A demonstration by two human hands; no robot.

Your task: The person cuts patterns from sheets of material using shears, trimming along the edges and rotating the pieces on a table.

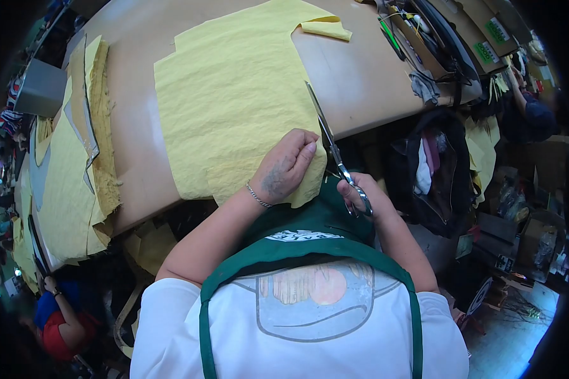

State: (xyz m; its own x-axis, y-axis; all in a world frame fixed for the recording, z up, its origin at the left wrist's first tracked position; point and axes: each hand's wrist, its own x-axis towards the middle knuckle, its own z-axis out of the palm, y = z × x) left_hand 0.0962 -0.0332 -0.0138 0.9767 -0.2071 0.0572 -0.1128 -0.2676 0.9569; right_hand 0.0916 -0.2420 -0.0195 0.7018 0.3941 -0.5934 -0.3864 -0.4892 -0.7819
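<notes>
A large piece of yellow fabric (227, 95) lies on the table, its near edge hanging over the front. My left hand (289, 165) is closed on the fabric's right near edge, pinching it between thumb and fingers. In my right hand (361, 192) are metal scissors (330, 136), thumb and fingers at the handles. The blades point up and away along the fabric's right edge, close beside my left hand. From this view I cannot tell whether fabric sits between the blades. A narrow flap of the fabric (327, 30) is folded over at the far right corner.
The tan table (133, 126) runs beneath the fabric. More yellow fabric with grey pattern pieces (76, 145) lies at left. A cardboard box of tools (417, 38) stands far right, and a dark open bag (430, 170) is right of me. Other people (66, 322) are at the sides.
</notes>
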